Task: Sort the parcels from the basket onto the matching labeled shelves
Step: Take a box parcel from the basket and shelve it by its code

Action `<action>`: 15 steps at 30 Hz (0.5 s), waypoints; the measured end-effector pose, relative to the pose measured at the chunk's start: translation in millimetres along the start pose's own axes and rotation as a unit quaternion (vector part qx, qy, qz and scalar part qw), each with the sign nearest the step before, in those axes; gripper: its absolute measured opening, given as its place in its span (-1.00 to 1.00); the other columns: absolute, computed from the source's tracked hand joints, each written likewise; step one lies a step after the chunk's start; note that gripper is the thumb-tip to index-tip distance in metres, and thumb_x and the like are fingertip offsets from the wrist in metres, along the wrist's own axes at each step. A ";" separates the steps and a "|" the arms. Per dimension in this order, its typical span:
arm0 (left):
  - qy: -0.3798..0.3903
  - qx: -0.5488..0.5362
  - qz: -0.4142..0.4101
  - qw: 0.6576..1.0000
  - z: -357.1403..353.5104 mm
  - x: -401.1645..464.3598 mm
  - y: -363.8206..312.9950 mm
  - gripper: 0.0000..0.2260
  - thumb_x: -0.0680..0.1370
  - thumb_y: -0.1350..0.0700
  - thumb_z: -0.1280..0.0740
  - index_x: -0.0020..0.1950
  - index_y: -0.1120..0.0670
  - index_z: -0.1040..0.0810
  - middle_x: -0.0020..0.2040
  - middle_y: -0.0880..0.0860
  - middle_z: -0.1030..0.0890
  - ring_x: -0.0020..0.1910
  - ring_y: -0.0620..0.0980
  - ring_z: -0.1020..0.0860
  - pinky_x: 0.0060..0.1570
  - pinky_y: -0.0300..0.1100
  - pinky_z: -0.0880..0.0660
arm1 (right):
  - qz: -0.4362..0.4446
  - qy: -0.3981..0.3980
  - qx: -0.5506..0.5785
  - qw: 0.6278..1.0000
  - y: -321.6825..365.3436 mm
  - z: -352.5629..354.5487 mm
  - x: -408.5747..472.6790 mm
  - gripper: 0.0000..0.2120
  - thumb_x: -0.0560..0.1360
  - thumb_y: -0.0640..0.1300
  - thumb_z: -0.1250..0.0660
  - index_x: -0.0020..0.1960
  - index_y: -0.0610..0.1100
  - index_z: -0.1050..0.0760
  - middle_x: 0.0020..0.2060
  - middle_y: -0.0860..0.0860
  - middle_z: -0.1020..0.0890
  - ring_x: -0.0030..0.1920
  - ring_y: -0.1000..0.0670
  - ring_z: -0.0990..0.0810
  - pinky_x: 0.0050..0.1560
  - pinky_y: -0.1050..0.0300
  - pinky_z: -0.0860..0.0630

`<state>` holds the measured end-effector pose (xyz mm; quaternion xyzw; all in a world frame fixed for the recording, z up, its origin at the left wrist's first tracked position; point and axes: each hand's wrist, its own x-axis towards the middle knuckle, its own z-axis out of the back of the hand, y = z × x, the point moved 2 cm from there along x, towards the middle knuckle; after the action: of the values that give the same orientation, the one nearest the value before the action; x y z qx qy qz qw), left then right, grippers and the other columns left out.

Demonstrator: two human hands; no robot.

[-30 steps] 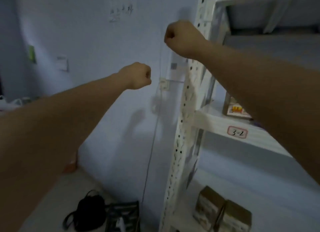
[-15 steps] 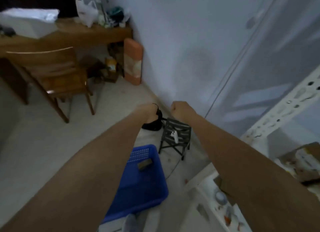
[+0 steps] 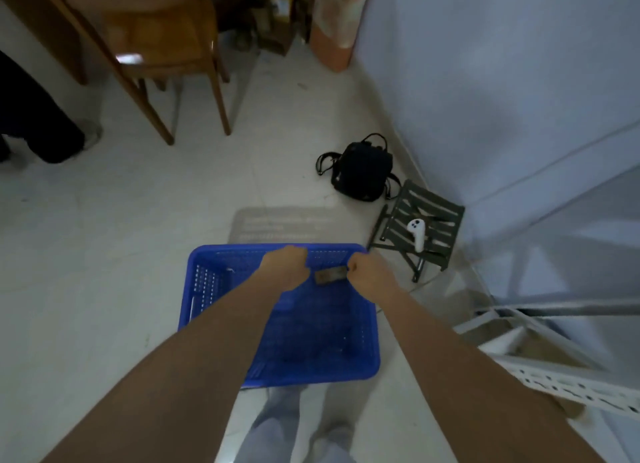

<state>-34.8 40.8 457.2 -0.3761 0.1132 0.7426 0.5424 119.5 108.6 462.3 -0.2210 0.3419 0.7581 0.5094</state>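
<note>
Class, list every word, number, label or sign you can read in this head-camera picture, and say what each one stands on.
None can be read.
Grey panel on the floor beyond the blue basket: faint lines of text, too blurred to read.
Small parcel in the basket: any label is too small and blurred.
White controller on the folding stool: no legible marking.

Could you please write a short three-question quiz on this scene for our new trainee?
1. True or false: the blue basket stands on the floor.
2. How many parcels show in the basket?
3. The white controller lies on: A) wooden chair B) folding stool C) black bag

Key:
1. True.
2. One small brown parcel, between the fisted left hand and right hand.
3. B.
</note>
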 end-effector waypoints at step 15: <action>0.091 -0.082 0.119 0.985 -257.6 247.1 66.5 -0.65 0.62 0.03 -0.14 0.39 0.10 -0.30 0.30 0.12 -0.44 0.09 0.11 -0.49 -0.02 -0.03 -0.46 | -0.042 0.129 0.117 0.984 -156.0 -260.7 255.2 -0.82 0.58 -0.26 -0.10 0.11 -0.29 -0.41 -0.20 -0.06 -0.38 -0.36 0.07 -0.27 -0.34 0.15 -0.25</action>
<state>-13.5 44.7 94.7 -0.4693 0.1451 0.7713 0.4046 162.4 111.9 67.9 -0.2702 0.4809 0.6560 0.5152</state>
